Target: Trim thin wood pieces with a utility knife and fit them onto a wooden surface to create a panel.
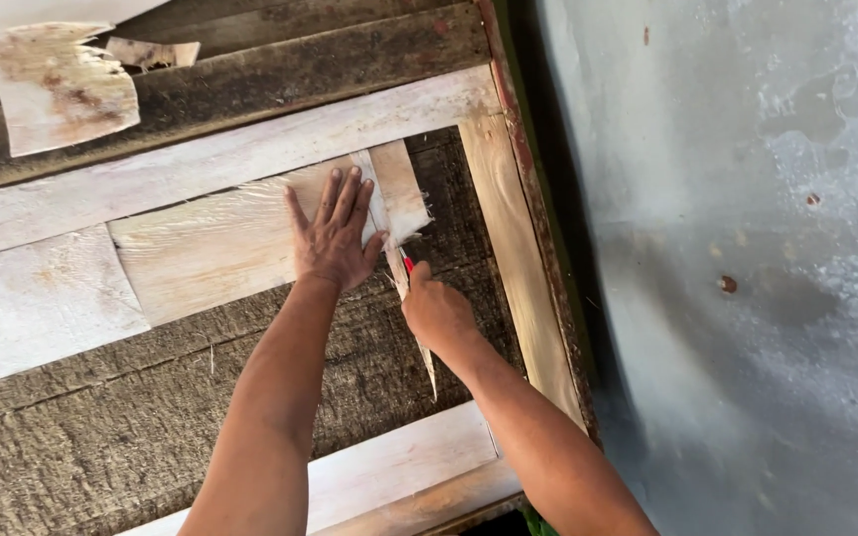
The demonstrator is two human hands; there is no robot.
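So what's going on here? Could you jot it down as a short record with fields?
Left hand: flat, fingers spread, pressing a pale sheet
Right hand: closed on a red-tipped tool at the sheet's right edge
Strip: thin, pale, running down past the right hand
Surface: rough dark boards with a pale frame
Right side: grey wall

veneer sheet (pixel 211 248): pale thin wood, matt | boards (pixel 101 447): rough weathered wood (grey) | floor (pixel 747 298): smooth concrete
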